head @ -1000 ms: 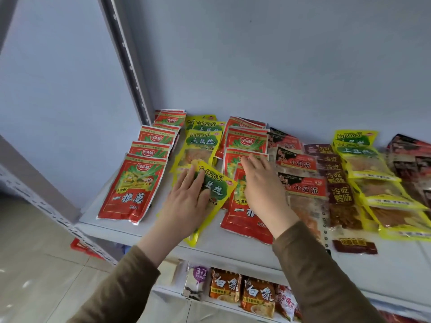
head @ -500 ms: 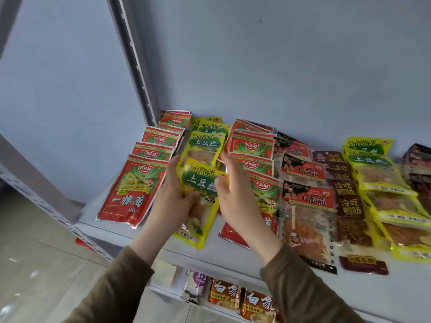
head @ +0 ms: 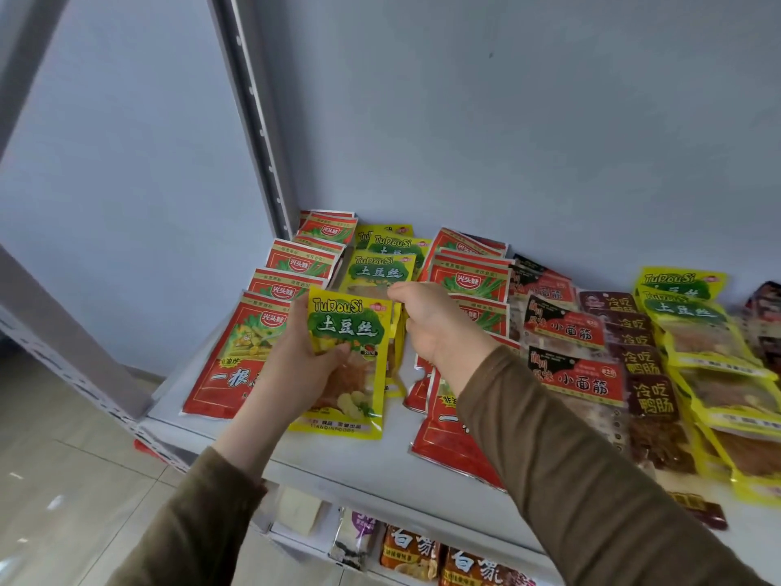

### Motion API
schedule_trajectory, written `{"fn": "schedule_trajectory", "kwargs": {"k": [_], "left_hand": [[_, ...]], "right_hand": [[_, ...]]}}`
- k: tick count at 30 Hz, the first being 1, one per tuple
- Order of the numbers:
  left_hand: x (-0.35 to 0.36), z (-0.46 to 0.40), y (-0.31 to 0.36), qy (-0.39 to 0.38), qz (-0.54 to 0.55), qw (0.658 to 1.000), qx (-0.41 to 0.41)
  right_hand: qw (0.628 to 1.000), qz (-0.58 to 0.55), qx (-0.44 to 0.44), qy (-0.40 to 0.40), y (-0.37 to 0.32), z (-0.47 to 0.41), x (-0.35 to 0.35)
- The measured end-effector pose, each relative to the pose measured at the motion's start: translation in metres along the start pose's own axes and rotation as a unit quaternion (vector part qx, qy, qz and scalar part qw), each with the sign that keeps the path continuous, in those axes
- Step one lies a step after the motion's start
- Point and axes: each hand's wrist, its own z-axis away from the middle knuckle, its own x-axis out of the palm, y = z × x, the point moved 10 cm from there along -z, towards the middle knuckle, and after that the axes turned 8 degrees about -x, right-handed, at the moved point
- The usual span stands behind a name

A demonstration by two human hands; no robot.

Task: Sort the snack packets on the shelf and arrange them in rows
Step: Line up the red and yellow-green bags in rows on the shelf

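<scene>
Yellow foil packet (head: 347, 361), potato-shred label, lifted clear of the shelf (head: 380, 463) and held upright facing the camera. Left hand (head: 296, 370) grips it from the left edge, thumb across the front, fingers behind. Right hand (head: 435, 323) is curled at the packet's top right corner, pinching what looks like a second yellow packet (head: 396, 332) just behind the first; how many it holds I cannot tell.

Rows on the shelf: red packets (head: 291, 289) far left, yellow row (head: 380, 268) behind the hands, a second red row (head: 469, 281) to its right, then dark red-label packets (head: 566, 332), brown packets (head: 646, 374) and another yellow column (head: 710, 340) at far right.

Risks, as I judge them:
- Slick foil; a light pinch at one corner could let the rear packet slip and drop onto the front red packet (head: 448, 433), which already overhangs the shelf lip.
- Right sleeve (head: 570, 480) lies over the second red row; withdrawing it carelessly may drag those packets askew or off the edge.
- Setting the yellow packet down crooked would overlap the left red row.

Hard to make out: the lower part of the second red row under the right arm, anything behind the held packet, the right edge of the shelf, which is cut off. Lower shelf packets (head: 410, 551) only partly visible.
</scene>
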Motion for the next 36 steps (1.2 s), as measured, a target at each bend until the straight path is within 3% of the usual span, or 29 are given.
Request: {"fn": "schedule_trajectory", "kwargs": {"k": [3, 6, 12, 19, 25, 29, 36], "left_hand": [[0.001, 0.000, -0.001, -0.009, 0.008, 1.000, 0.003], [-0.015, 0.000, -0.005, -0.011, 0.076, 0.997, 0.004], [-0.081, 0.003, -0.009, 0.070, 0.213, 0.974, 0.008], [-0.043, 0.025, 0.015, -0.051, 0.271, 0.960, 0.042], [0.001, 0.040, -0.003, -0.120, 0.225, 0.967, 0.001], [0.012, 0.048, -0.005, -0.055, 0.122, 0.990, 0.033], [0.021, 0.040, 0.000, 0.007, 0.023, 0.998, 0.055]], "right_hand": [[1.000, -0.003, -0.012, -0.002, -0.001, -0.003, 0.003], [0.997, -0.013, -0.080, 0.015, -0.021, 0.002, -0.004], [0.981, -0.096, -0.170, 0.014, -0.049, 0.026, -0.027], [0.976, -0.192, -0.103, -0.021, -0.004, 0.060, -0.010], [0.970, -0.241, -0.020, -0.011, 0.042, 0.084, 0.002], [0.974, -0.221, 0.031, -0.028, 0.062, 0.092, 0.011], [0.974, -0.225, 0.003, -0.005, 0.067, 0.080, 0.018]]}}
